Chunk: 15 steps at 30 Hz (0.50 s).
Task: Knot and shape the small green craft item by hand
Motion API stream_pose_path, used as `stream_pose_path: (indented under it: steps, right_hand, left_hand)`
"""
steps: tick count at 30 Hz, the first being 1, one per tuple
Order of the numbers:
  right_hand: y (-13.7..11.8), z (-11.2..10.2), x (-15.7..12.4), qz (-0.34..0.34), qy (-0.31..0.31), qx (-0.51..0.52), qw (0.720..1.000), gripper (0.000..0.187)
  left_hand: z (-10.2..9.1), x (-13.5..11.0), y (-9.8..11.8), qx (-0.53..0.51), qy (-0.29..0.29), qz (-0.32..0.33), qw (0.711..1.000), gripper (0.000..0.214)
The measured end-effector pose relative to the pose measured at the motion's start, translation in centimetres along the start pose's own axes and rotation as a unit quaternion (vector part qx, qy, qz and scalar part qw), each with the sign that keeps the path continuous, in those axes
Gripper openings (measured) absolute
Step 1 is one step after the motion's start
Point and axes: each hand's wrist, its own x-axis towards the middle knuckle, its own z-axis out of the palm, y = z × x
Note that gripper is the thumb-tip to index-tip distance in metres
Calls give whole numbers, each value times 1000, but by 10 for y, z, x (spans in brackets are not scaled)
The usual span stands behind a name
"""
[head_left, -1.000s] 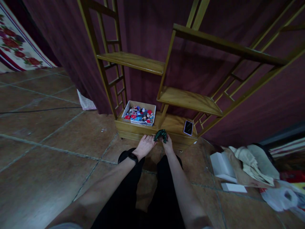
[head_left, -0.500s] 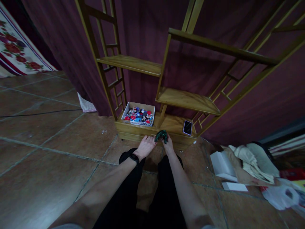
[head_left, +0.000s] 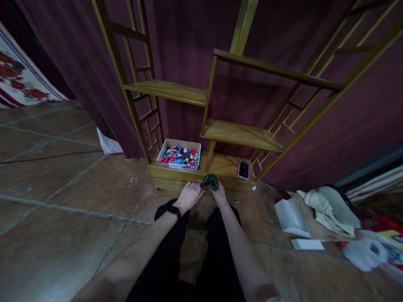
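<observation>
A small dark green figure (head_left: 208, 181) stands at the front edge of the bottom board of a wooden shelf unit (head_left: 229, 134). My right hand (head_left: 218, 192) is closed on it from below and the right. My left hand (head_left: 189, 195), with a black band on its wrist, reaches in from the left, its fingertips touching the figure. Farther back on the same board, to the left, sits a white cardboard box (head_left: 179, 154) full of several small colourful toys.
A phone (head_left: 243, 169) lies on the bottom board at the right. White boxes (head_left: 291, 218), crumpled paper and bags lie on the tiled floor at the right. A dark red curtain hangs behind the shelves. My black-clad legs are below my hands.
The view has tilted slightly, so the shelf and hands sit a little lower and further left. Both hands stay at the green figure.
</observation>
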Motion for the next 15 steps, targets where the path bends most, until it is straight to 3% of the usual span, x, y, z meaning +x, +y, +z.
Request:
stream_pose_path:
  steps: [5,8,11,15]
  right_hand:
    - [-3,2,1,46,-2,32,998,37]
    - [-3,3,2,64,-8,40,997,35]
    - [1,2,4,86,3,21,996,31]
    - [8,-1,6,103,7,-19,994,27]
  left_hand:
    - [6,2,-7,-100,-10,-76,992,26]
    - [19,3,-10,-226,-2,-157,961,24]
    - [35,6,-13,-385,9,-217,897,22]
    - [51,10,-19,-564,4,-264,782,28]
